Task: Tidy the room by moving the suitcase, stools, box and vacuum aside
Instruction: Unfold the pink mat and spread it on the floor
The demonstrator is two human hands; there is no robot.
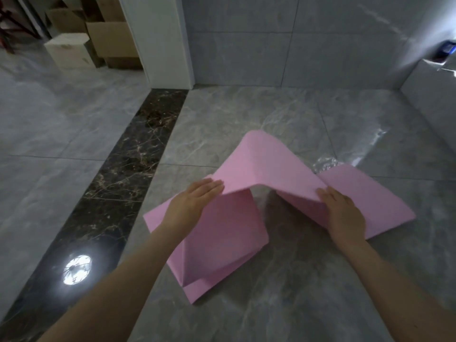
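**Both hands on a flattened pink box on the floor**

A pink box (259,164), unfolded into flat panels, lies on the grey marble floor (308,280) in front of the person. Its middle panel arches up off the floor like a tent, while side panels spread flat to the left and right.

The left hand (195,198) rests on the left edge of the raised panel, fingers straight and together, grip apart, palm down. The right hand (343,211) lies on the right slope of the same panel, fingers also extended and flat against the card, not curled round it. Both forearms reach in from the bottom of the view.

A dark marble strip (118,183) runs diagonally across the floor just left of the box, with a bright lamp reflection (77,269) on it near the bottom. Beyond the strip stands a white pillar (160,40), and behind it, well apart from the pink box, several cardboard cartons (111,38) are stacked beside a pale carton (67,50). A grey tiled wall (283,40) closes the space ahead. At the right edge a low grey ledge (429,95) runs along the floor, with something blue (447,49) above it, too blurred to identify.
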